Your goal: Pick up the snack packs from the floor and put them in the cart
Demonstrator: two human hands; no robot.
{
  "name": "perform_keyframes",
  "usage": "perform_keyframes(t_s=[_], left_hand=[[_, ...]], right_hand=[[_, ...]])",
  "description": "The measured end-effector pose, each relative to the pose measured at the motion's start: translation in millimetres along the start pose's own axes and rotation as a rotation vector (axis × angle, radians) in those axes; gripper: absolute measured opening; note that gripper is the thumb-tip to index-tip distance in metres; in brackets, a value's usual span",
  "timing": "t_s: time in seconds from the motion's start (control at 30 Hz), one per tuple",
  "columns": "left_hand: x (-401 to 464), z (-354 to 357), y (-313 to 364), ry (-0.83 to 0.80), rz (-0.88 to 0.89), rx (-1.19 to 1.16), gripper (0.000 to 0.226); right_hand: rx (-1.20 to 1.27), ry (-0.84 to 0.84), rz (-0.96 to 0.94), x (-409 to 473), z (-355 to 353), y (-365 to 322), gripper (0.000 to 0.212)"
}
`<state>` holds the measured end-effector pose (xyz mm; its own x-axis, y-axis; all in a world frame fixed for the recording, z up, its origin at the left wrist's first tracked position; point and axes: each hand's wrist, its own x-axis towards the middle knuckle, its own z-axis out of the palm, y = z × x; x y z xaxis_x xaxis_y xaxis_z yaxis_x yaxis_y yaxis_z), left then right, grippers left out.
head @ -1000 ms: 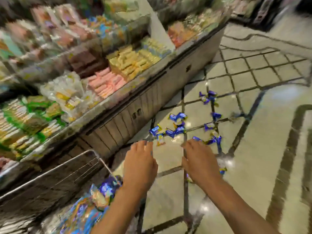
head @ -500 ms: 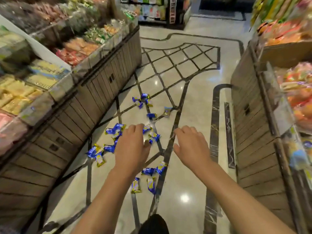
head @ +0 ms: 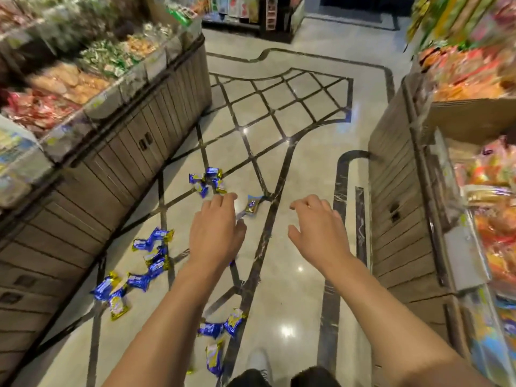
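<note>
Now both hands hover loosely curled and hold nothing; the snack packs (head: 152,258) lie scattered on the floor (head: 301,169), mostly down-left of the left hand (head: 216,233), farther from the right hand (head: 317,227).

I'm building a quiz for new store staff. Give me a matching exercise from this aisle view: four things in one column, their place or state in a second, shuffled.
Things:
1. left hand
2. right hand
3. blue-and-gold snack packs
4. orange snack bags

Place or state:
A. scattered on the shiny tiled floor
B. on the right-side shelf
C. empty, nearer the wooden left-side counter
D. empty, fingers loosely curled, on the orange bags' side

Pairs: 1-C, 2-D, 3-A, 4-B
</note>
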<state>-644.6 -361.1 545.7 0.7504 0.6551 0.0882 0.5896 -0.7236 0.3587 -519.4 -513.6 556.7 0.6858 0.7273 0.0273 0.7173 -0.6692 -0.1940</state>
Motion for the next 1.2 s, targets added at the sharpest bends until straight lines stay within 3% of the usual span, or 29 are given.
perform_keyframes(t_s=[0.3, 0.6, 0.77, 1.2], left_hand=[[175.1, 25.8, 42.5, 0.053, -0.069, 0.01, 0.052], [338.1, 53.2, 86.3, 0.091, -0.292, 0.003, 0.05], [423.9, 59.5, 92.2, 0.128, -0.396, 0.0, 0.053], [657.0, 96.1, 22.9, 0.187, -0.608, -0.112, 0.05]], right_hand=[[0.037, 0.003, -0.045, 172.5, -7.4, 76.4, 0.04], [0.069, -0.082, -0.222, 372.5, -23.4, 144.8, 0.046], [0.037, -0.097, -0.368, 485.3, -29.2, 145.3, 0.045], [0.051, -0.196, -0.566, 749.6, 12.8, 99.0, 0.047]])
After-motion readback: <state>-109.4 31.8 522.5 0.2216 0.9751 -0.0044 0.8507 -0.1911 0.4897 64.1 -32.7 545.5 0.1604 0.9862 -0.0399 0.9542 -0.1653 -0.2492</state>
